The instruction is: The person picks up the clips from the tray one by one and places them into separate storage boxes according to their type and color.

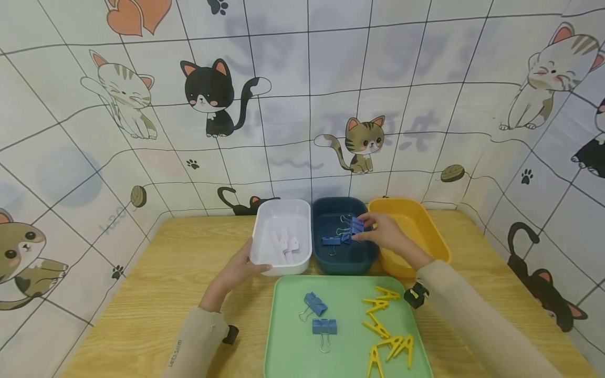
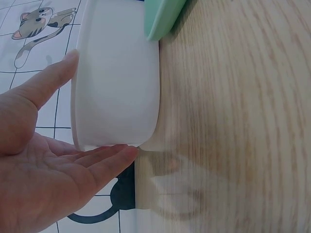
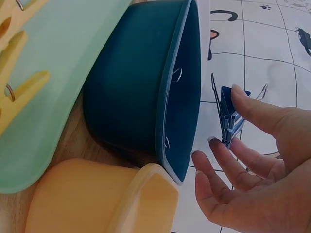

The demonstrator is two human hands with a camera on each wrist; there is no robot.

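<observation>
My right hand (image 1: 387,233) pinches a blue binder clip (image 3: 231,114) between thumb and fingertips, over the dark blue bin (image 1: 347,265). Inside that bin lie other blue binder clips (image 1: 331,241), partly hidden near the hand. At the left, my left hand (image 1: 238,268) touches the white bin (image 1: 283,269) with thumb and fingers extended along its outer walls; the left wrist view shows the fingers (image 2: 114,162) nearly straight. White clips (image 1: 285,245) lie in the white bin. Two more blue binder clips (image 1: 324,326) rest on the green tray (image 1: 290,357).
Right of the dark blue bin stands a yellow bin (image 1: 437,244). Several yellow clothespins (image 1: 376,328) lie on the tray's right side. The wooden table (image 1: 189,262) ends at a cat-patterned wall covering (image 1: 283,121) behind the bins.
</observation>
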